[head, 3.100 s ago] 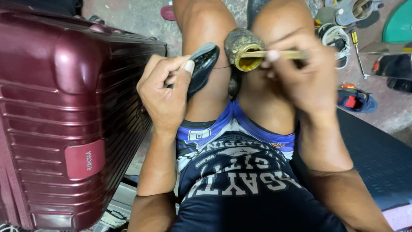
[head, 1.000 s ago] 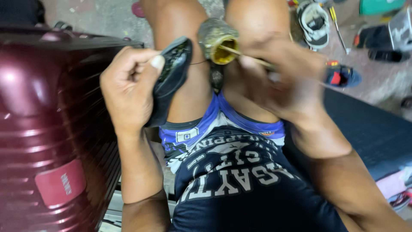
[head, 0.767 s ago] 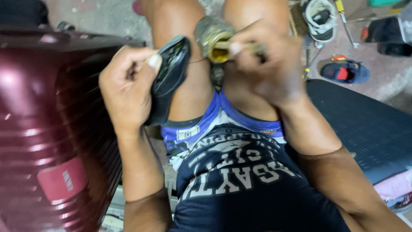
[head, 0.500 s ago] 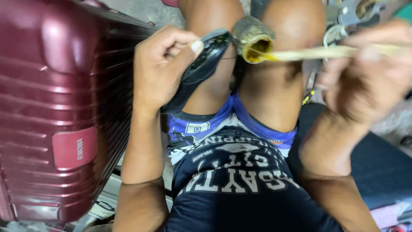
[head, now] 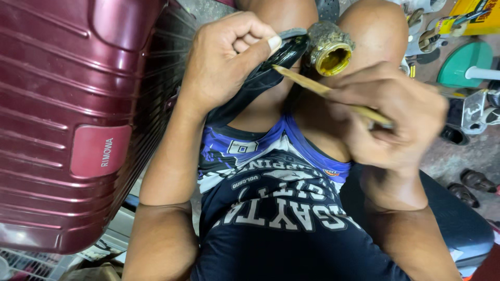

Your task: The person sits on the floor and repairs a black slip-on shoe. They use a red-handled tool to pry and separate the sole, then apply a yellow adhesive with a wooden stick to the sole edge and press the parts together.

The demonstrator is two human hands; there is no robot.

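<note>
Stick [head: 312,86] tip now off the can [head: 330,49], onto black piece [head: 263,78].

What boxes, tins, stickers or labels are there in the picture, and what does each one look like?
Badge: on the dark red suitcase, left; rounded reddish rectangle, pale lettering.
Open tin: between the knees; round, grimy, yellow inside.
Yellow package: top right corner; boxy, partly cut off.
Small tube: beside the package; yellow and red label.
</note>
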